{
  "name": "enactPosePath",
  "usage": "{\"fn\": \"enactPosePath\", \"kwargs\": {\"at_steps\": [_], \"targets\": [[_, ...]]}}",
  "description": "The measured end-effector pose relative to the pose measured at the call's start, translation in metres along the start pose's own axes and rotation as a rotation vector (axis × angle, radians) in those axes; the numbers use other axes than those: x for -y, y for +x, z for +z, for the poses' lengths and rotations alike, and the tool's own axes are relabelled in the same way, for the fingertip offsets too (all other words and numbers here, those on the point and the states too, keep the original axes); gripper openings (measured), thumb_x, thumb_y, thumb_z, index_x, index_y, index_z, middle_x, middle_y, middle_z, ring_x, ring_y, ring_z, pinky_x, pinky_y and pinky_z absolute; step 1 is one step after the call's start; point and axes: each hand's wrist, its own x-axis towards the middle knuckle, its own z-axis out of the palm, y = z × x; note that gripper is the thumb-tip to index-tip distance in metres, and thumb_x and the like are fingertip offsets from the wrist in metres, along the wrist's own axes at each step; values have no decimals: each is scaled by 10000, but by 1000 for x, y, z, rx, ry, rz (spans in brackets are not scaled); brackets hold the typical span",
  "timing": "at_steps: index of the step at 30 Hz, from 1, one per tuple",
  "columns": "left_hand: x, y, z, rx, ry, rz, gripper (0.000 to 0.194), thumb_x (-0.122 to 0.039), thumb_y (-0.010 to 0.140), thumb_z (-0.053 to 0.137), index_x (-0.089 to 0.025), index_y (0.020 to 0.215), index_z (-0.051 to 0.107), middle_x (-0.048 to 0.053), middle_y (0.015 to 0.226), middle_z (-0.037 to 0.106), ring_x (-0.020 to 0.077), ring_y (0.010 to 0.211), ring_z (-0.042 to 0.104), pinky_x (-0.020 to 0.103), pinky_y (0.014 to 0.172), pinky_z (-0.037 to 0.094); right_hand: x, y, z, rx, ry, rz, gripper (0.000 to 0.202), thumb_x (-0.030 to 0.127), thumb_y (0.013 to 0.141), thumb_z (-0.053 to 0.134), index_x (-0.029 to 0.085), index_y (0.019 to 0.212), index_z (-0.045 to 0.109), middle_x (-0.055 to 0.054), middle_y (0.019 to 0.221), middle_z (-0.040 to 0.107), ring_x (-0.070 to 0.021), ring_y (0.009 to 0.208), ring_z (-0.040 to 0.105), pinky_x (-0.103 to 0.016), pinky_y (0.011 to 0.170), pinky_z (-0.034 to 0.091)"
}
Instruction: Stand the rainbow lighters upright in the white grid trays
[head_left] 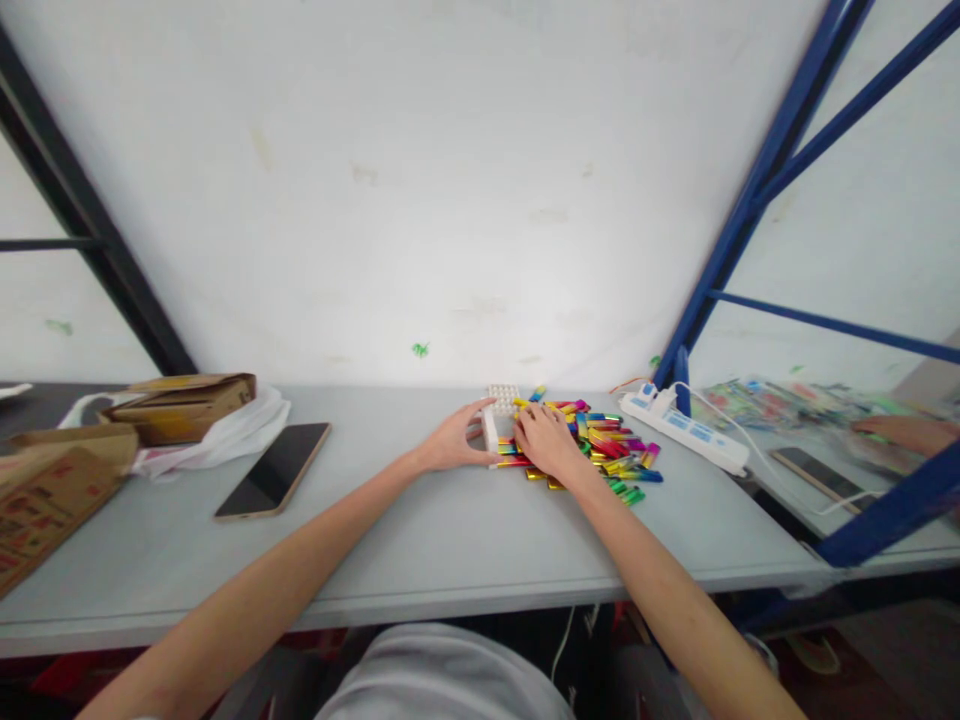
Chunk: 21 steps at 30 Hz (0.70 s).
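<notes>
My left hand (456,438) curves its thumb and fingers around the two ends of a narrow white block (490,428), gripping it on the table. Several shiny coloured sticks (511,452) lie against the right side of that block. My right hand (546,436) rests palm-down with bent fingers over a loose pile of shiny metallic sticks (611,445) in gold, red, blue, green and purple. Its fingertips are partly hidden, so what they pinch is unclear. Behind both hands, a white grid-like rack (503,397) sits close to the wall.
A dark-screened phone (274,470) lies on the grey table (420,550) to the left. Beyond it are cardboard boxes (184,410) and a white plastic bag (251,430). On the right, a white power strip (686,430) lies beside a blue metal frame (716,270). Another person's hand (904,432) shows past the frame.
</notes>
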Motion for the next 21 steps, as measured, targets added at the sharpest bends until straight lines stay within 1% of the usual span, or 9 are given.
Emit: {"fn": "enactPosePath", "kwargs": {"at_steps": [2,4,7,9,14,21], "targets": [[0,0,-1,12,-29,4,1033,-268,620,930,-275,1509,404,170,1549,429,345,1366,506,586,1131,432,4,0,-1,-31,25,-36,319,298,1040,379,165,1187,629,-161,1276,606,-297,1189,527,-455,1058,364],[1,0,0,10,-46,15,1042,-263,609,936,-272,1507,408,175,1538,444,347,1376,496,585,1132,431,12,0,-2,-35,48,-114,293,296,1032,409,171,1179,630,-149,1273,606,-292,1203,519,-439,1067,357],[3,1,1,-4,-50,13,1055,-260,591,946,-262,1503,415,183,1548,427,354,1396,471,572,1136,432,23,-1,0,36,40,-189,323,337,987,520,132,1222,601,-172,1233,615,-317,1181,530,-450,1052,366],[3,2,2,-6,-46,12,1039,-266,603,942,-260,1500,417,180,1556,413,351,1394,473,566,1139,433,27,-3,1,64,10,-173,378,354,969,551,111,1258,576,-190,1223,614,-334,1159,539,-466,1036,374],[2,1,1,-2,5,42,983,-271,631,926,-251,1478,428,185,1536,428,343,1354,518,552,1115,467,25,-5,4,52,-36,-130,328,295,1024,408,123,1245,578,-193,1230,609,-327,1147,540,-474,1018,377],[-1,1,-6,14,92,28,941,-276,632,911,-231,1429,412,199,1489,456,330,1303,562,555,1075,497,25,-5,9,55,-24,-68,314,282,1024,381,138,1210,589,-169,1221,614,-328,1148,543,-468,994,393]]}}
